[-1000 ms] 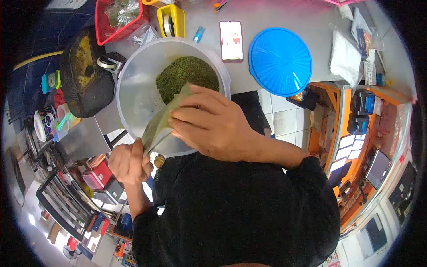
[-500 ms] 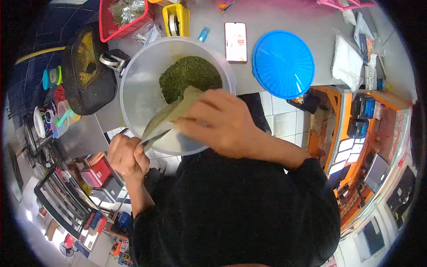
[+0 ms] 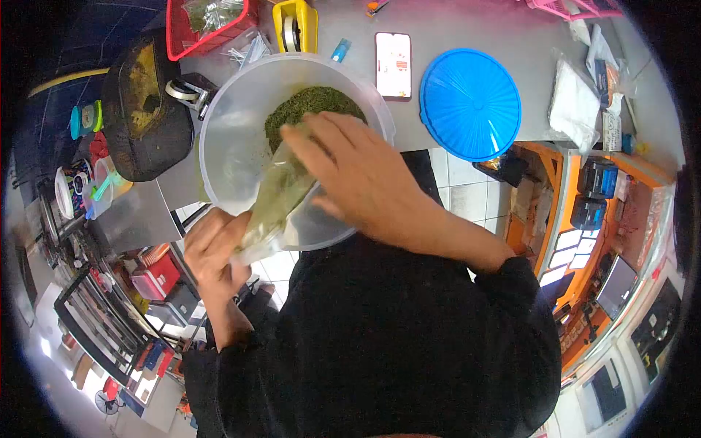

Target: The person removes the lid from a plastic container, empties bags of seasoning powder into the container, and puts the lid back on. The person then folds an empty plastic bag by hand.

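Note:
A clear plastic bag [image 3: 281,191] with a greenish tint slants over the near side of a large translucent tub [image 3: 226,146]. My left hand [image 3: 216,247] is closed on the bag's lower left end. At its upper end my right hand [image 3: 365,179] grips the bag, fingers bent over it and slightly blurred. Dark green crumbled herb [image 3: 314,102] lies in the far part of the tub, partly hidden behind my right hand.
Right of the tub are a phone [image 3: 393,66] and a round blue lid [image 3: 471,104]. A yellow tape dispenser [image 3: 296,28], a red basket [image 3: 207,36] and a black case [image 3: 146,109] stand behind and left. White plastic bags [image 3: 573,102] lie far right.
The bag has turned and its side now faces up more. My right hand has shifted over the herb, covering more of it. The whole view has drifted slightly.

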### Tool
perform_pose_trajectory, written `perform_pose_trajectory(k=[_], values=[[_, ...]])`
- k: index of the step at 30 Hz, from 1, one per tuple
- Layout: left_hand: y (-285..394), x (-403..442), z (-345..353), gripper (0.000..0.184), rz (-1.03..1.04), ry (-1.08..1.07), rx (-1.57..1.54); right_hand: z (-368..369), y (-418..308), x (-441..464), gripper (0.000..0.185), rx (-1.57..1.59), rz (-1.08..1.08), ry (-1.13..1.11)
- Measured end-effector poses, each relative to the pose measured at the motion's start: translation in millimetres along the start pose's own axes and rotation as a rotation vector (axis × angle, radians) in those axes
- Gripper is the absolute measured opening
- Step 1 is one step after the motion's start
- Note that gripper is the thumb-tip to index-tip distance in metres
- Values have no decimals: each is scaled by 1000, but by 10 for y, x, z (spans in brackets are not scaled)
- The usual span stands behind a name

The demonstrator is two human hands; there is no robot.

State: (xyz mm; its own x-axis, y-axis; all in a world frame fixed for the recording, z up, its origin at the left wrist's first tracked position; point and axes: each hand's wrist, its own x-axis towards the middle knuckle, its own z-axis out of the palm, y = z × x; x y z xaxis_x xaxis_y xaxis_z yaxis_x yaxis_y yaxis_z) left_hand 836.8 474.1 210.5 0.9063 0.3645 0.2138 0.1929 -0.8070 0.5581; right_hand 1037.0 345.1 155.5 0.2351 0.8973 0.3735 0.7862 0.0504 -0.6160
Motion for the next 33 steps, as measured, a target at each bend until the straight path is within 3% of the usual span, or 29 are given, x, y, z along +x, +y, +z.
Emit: perform_pose_trajectory(k=[2, 5, 8, 11, 15, 17, 19, 22, 26, 33], values=[[-36, -57, -50, 22, -30, 35, -117, 71, 133, -19, 45, -216, -14, -86], [-55, -102, -105, 22, -89, 114, -173, 45, 150, 15, 49, -91, 83, -310], [-158, -197, -70, 19, -173, 257, -157, 18, 136, 22, 38, -69, 200, -381], [-224, -397, -13, 12, -502, 426, -232, 45, 105, -11, 35, -5, 207, -280], [-194, -296, 61, 14, -653, 417, -315, -78, -35, 89, 36, 126, 361, -306], [-245, -286, 114, 12, -526, 400, -199, -125, -87, 126, 37, 84, 441, -393], [-292, -287, 102, 12, -387, 342, -16, -164, -99, 72, 40, 125, 349, -323], [-407, -391, 63, 13, -402, 284, 30, -249, -123, 50, 43, 163, 236, -270], [-524, -553, 82, 14, -420, 361, -115, -283, -153, -26, 42, 110, 149, -142], [-526, -620, 59, 17, -377, 405, -120, -277, -127, -110, 29, 221, 128, -67]])
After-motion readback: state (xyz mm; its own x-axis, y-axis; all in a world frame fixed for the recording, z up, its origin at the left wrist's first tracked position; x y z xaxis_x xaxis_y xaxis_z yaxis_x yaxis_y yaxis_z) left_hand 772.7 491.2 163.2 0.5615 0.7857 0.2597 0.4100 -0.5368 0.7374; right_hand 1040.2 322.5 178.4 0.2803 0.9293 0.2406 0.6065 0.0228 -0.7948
